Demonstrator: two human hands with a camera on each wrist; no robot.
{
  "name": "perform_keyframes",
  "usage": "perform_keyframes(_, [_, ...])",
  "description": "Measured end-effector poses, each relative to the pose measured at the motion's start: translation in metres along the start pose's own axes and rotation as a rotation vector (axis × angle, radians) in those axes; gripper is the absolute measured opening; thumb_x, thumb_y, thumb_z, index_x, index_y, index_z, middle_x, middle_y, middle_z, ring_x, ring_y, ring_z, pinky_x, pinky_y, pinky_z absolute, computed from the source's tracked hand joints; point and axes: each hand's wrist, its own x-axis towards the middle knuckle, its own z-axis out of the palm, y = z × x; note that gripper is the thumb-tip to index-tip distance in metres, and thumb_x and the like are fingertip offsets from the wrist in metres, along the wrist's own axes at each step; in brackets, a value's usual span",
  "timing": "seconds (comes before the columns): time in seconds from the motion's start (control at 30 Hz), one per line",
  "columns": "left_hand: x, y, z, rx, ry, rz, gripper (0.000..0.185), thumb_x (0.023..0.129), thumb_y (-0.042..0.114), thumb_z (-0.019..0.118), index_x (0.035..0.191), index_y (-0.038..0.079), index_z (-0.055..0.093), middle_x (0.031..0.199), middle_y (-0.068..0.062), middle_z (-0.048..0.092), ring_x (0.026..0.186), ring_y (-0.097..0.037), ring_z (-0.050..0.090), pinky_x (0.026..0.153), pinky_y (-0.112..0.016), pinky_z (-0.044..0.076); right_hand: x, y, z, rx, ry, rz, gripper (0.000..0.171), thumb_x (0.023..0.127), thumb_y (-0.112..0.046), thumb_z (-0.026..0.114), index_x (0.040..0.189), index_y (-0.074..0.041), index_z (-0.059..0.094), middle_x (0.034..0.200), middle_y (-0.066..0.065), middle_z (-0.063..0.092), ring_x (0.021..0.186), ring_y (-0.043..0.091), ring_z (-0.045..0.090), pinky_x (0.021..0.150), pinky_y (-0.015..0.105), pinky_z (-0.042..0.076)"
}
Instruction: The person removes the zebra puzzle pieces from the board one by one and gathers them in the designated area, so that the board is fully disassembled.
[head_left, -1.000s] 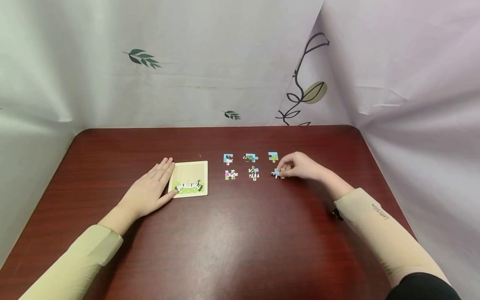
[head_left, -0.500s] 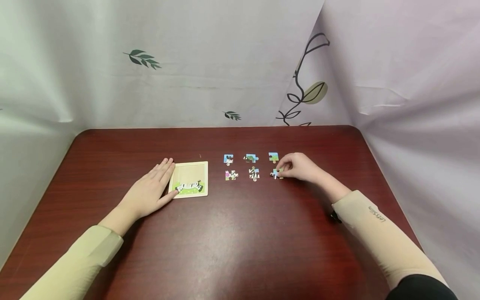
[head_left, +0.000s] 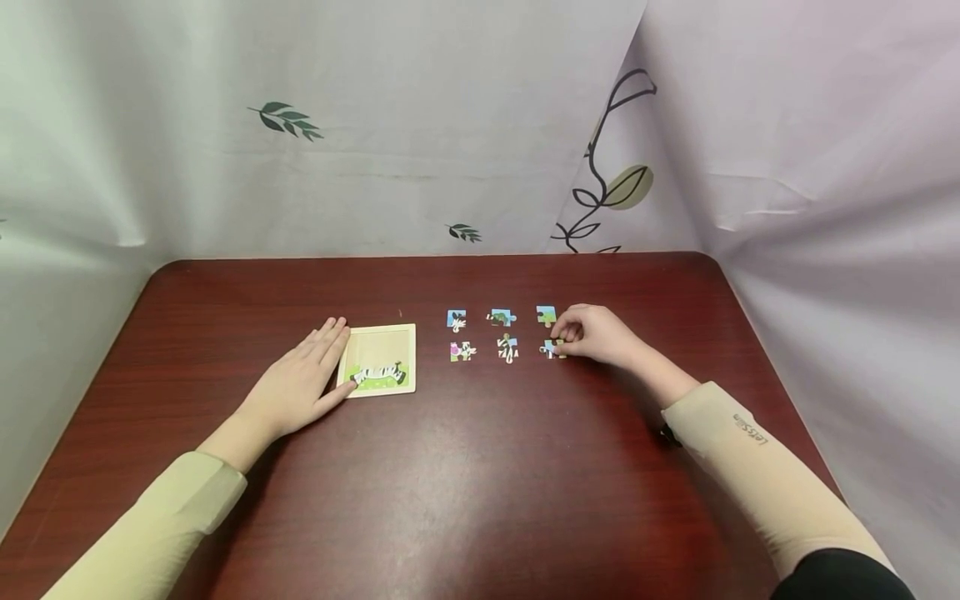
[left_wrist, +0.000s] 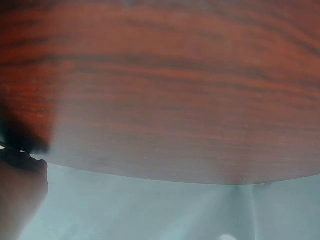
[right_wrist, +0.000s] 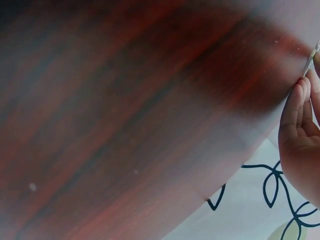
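Note:
In the head view my left hand (head_left: 296, 383) lies flat with straight fingers along the left edge of a square wooden puzzle tray (head_left: 411, 358). Its thumb reaches over the tray's lower left corner, by a fitted zebra-body strip (head_left: 378, 375) on green. My right hand (head_left: 592, 335) pinches a jigsaw piece (head_left: 548, 348) in blue, black and white, at the near right of two rows of pieces. Fingertips cover part of that piece. The right wrist view shows the thin edge of the piece (right_wrist: 311, 61) between the fingers. Only part of the left hand (left_wrist: 22, 192) shows in the left wrist view.
Other loose pieces lie between tray and right hand: a zebra-ear piece (head_left: 456, 320), a dark green one (head_left: 501, 317), a blue-green one (head_left: 546, 315), a pink-cornered one (head_left: 461, 351) and a striped one (head_left: 507, 348). A pale curtain (head_left: 375, 167) hangs behind the dark red table (head_left: 435, 483).
My right hand and the jigsaw piece it pinches have shifted very slightly to the left; the right sleeve moved a little too. The left hand and the tray stay where they were.

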Motion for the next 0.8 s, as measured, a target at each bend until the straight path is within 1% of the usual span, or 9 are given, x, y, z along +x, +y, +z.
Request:
perform_keyframes(0.27, [-0.0003, 0.0012, -0.0013, -0.008, -0.011, -0.008, 0.085, 0.09, 0.058, 0.046, 0.147, -0.001, 0.026, 0.154, -0.017, 0.022, 0.144, -0.03, 0.019, 0.118, -0.042, 0.02, 0.0006, 0.0007, 0.0003, 0.0, 0.003, -0.009, 0.015, 0.074, -0.017, 0.081, 0.085, -0.016, 0.071, 0.08, -0.002, 0.061, 0.073, 0.012, 0.057, 0.064, 0.023, 0.053])
perform_keyframes(0.5, [-0.0006, 0.0017, -0.0014, -0.005, -0.015, -0.011, 0.084, 0.091, 0.057, 0.046, 0.147, -0.002, 0.026, 0.155, -0.017, 0.022, 0.144, -0.03, 0.019, 0.117, -0.043, 0.022, 0.0011, 0.0005, 0.0012, 0.02, 0.002, -0.025, 0.016, 0.074, -0.014, 0.08, 0.087, -0.014, 0.072, 0.081, 0.0, 0.062, 0.073, 0.012, 0.058, 0.064, 0.023, 0.054])
perform_keyframes(0.67, [0.0, 0.0013, -0.0016, -0.004, -0.005, -0.004, 0.084, 0.091, 0.056, 0.047, 0.147, -0.003, 0.026, 0.154, -0.018, 0.023, 0.143, -0.031, 0.02, 0.117, -0.044, 0.023, 0.0018, 0.0023, -0.0006, 0.059, -0.001, -0.027, 0.017, 0.074, -0.015, 0.08, 0.089, -0.013, 0.072, 0.081, 0.0, 0.064, 0.072, 0.012, 0.059, 0.064, 0.023, 0.055])
perform_keyframes(0.8, [0.0005, 0.0008, -0.0014, -0.004, 0.003, 0.0, 0.083, 0.091, 0.056, 0.048, 0.147, -0.003, 0.026, 0.154, -0.018, 0.023, 0.143, -0.031, 0.02, 0.117, -0.043, 0.022, 0.0029, 0.0019, -0.0034, 0.085, 0.009, -0.042, 0.016, 0.077, -0.016, 0.078, 0.091, -0.012, 0.072, 0.083, -0.001, 0.066, 0.073, 0.012, 0.061, 0.066, 0.023, 0.055])
